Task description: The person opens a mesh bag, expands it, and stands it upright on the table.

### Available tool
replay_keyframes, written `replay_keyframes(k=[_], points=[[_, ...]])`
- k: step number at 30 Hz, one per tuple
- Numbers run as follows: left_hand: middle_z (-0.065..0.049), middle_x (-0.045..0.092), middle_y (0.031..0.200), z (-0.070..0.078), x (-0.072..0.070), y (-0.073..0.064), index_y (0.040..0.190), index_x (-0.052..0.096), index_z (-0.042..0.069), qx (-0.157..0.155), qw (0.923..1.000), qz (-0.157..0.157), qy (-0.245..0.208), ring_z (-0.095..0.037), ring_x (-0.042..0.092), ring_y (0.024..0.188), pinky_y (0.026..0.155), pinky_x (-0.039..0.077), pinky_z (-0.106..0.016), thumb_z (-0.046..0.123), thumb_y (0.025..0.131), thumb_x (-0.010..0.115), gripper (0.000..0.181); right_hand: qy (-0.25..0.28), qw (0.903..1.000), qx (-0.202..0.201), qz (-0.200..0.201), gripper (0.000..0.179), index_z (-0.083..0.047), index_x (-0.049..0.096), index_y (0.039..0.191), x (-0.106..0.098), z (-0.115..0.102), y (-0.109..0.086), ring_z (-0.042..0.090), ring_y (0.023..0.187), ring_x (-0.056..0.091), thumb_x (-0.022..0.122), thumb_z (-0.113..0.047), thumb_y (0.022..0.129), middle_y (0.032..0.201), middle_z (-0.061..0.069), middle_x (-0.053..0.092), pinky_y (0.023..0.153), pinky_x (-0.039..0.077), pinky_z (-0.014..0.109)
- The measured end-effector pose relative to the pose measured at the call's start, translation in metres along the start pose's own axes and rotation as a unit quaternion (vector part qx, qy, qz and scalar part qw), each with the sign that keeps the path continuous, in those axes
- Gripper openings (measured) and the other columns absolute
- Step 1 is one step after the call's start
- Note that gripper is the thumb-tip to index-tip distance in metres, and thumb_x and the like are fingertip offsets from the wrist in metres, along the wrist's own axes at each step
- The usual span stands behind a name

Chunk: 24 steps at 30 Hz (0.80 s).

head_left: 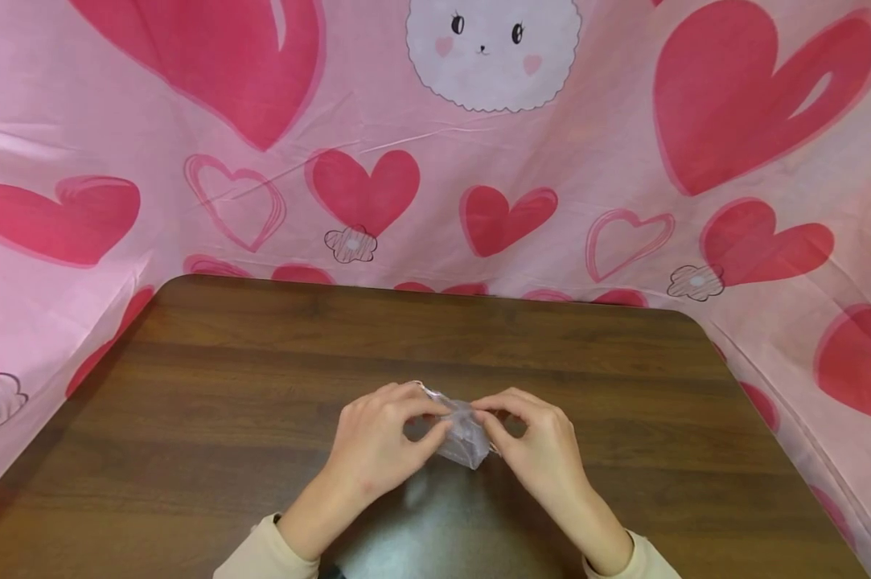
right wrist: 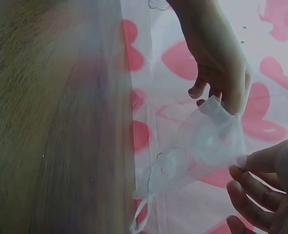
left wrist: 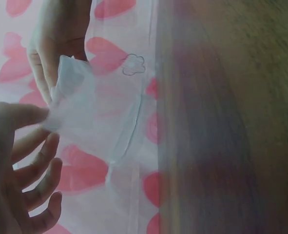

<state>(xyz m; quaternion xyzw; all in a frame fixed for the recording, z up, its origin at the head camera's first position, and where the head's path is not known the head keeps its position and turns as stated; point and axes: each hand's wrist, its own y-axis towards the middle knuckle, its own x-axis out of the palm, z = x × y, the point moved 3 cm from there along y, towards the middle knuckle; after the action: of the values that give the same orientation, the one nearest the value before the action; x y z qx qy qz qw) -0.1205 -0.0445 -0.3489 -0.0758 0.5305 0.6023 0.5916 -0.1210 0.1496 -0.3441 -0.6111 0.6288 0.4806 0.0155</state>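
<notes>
A small sheer white drawstring pouch (head_left: 470, 444) is held up between both hands above the table. My left hand (head_left: 380, 434) pinches one side of it between thumb and forefinger. On the opposite side my right hand (head_left: 544, 442) does the same. The right wrist view shows a thin white ribbon (right wrist: 148, 195) hanging from the pouch's far end, away from the fingertips. In the left wrist view the see-through pouch (left wrist: 92, 107) spreads out from the fingers, with its hem band visible. Whether anything lies inside it, I cannot tell.
Below the hands is a dark brown wooden table (head_left: 276, 338) with rounded far corners. A pink cloth (head_left: 435, 177) printed with hearts hangs behind it and along both sides. A small dark object shows at the bottom edge, near the left sleeve (head_left: 269, 551).
</notes>
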Motion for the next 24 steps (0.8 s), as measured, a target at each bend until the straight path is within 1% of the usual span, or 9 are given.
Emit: replay_keyframes(k=[4, 9, 13, 16, 18, 20, 22, 24], points=[[0.022, 0.063, 0.079, -0.001, -0.003, 0.001, 0.081, 0.079, 0.031, 0.001, 0.9994, 0.030, 0.016, -0.001, 0.057, 0.069, 0.052, 0.044, -0.024, 0.031, 0.076, 0.085, 0.008, 0.008, 0.9999, -0.008, -0.003, 0.021, -0.018, 0.078, 0.089, 0.001, -0.002, -0.002, -0.001, 0.070, 0.060, 0.084, -0.002, 0.076, 0.080, -0.019, 0.067, 0.062, 0.043, 0.015], [0.022, 0.061, 0.073, -0.002, -0.005, 0.001, 0.081, 0.078, 0.032, -0.013, 0.9983, 0.050, 0.027, 0.001, 0.052, 0.063, 0.051, 0.041, -0.022, 0.029, 0.075, 0.085, 0.010, -0.005, 0.9999, -0.007, -0.011, 0.019, -0.016, 0.076, 0.093, 0.003, -0.006, -0.004, 0.003, 0.067, 0.059, 0.086, -0.013, 0.077, 0.077, -0.019, 0.062, 0.059, 0.044, 0.017], [0.021, 0.060, 0.069, -0.001, -0.008, 0.001, 0.079, 0.076, 0.031, -0.026, 0.9974, 0.062, 0.025, 0.002, 0.047, 0.060, 0.050, 0.037, -0.020, 0.026, 0.074, 0.086, 0.012, -0.036, 0.9989, -0.003, -0.028, 0.027, -0.015, 0.075, 0.098, 0.004, -0.011, -0.008, 0.005, 0.063, 0.056, 0.088, -0.025, 0.075, 0.075, -0.014, 0.060, 0.053, 0.042, 0.019], [0.020, 0.060, 0.067, 0.000, -0.009, 0.001, 0.078, 0.076, 0.030, -0.031, 0.9970, 0.068, 0.022, 0.002, 0.045, 0.059, 0.049, 0.036, -0.019, 0.026, 0.074, 0.086, 0.012, -0.064, 0.9971, 0.009, -0.041, 0.035, -0.016, 0.075, 0.100, 0.005, -0.013, -0.010, 0.002, 0.060, 0.049, 0.089, -0.032, 0.072, 0.075, -0.011, 0.058, 0.047, 0.037, 0.018], [0.019, 0.059, 0.065, 0.000, -0.009, 0.000, 0.078, 0.075, 0.030, -0.032, 0.9968, 0.070, 0.023, 0.002, 0.044, 0.057, 0.048, 0.034, -0.019, 0.026, 0.075, 0.086, 0.012, -0.071, 0.9963, 0.015, -0.046, 0.036, -0.016, 0.075, 0.101, 0.005, -0.014, -0.011, 0.001, 0.061, 0.049, 0.089, -0.031, 0.072, 0.075, -0.012, 0.058, 0.047, 0.036, 0.018], [0.017, 0.057, 0.062, 0.000, -0.009, 0.000, 0.077, 0.075, 0.030, -0.036, 0.9964, 0.073, 0.024, 0.002, 0.042, 0.055, 0.047, 0.033, -0.019, 0.025, 0.074, 0.085, 0.012, -0.072, 0.9963, 0.016, -0.044, 0.032, -0.017, 0.075, 0.100, 0.005, -0.014, -0.011, 0.001, 0.061, 0.050, 0.089, -0.025, 0.072, 0.075, -0.013, 0.059, 0.047, 0.036, 0.018], [0.016, 0.054, 0.061, 0.000, -0.010, 0.000, 0.077, 0.074, 0.030, -0.038, 0.9959, 0.078, 0.025, 0.001, 0.042, 0.054, 0.047, 0.032, -0.020, 0.024, 0.074, 0.085, 0.012, -0.073, 0.9965, 0.012, -0.038, 0.029, -0.018, 0.076, 0.099, 0.004, -0.012, -0.011, 0.001, 0.063, 0.052, 0.089, -0.019, 0.073, 0.075, -0.016, 0.058, 0.048, 0.036, 0.018], [0.014, 0.053, 0.060, 0.000, -0.010, -0.001, 0.076, 0.073, 0.030, -0.041, 0.9953, 0.084, 0.026, 0.001, 0.043, 0.054, 0.047, 0.033, -0.021, 0.022, 0.074, 0.085, 0.014, -0.075, 0.9968, 0.008, -0.028, 0.027, -0.019, 0.076, 0.096, 0.003, -0.011, -0.009, 0.000, 0.061, 0.050, 0.088, -0.012, 0.073, 0.074, -0.018, 0.058, 0.047, 0.034, 0.018]])
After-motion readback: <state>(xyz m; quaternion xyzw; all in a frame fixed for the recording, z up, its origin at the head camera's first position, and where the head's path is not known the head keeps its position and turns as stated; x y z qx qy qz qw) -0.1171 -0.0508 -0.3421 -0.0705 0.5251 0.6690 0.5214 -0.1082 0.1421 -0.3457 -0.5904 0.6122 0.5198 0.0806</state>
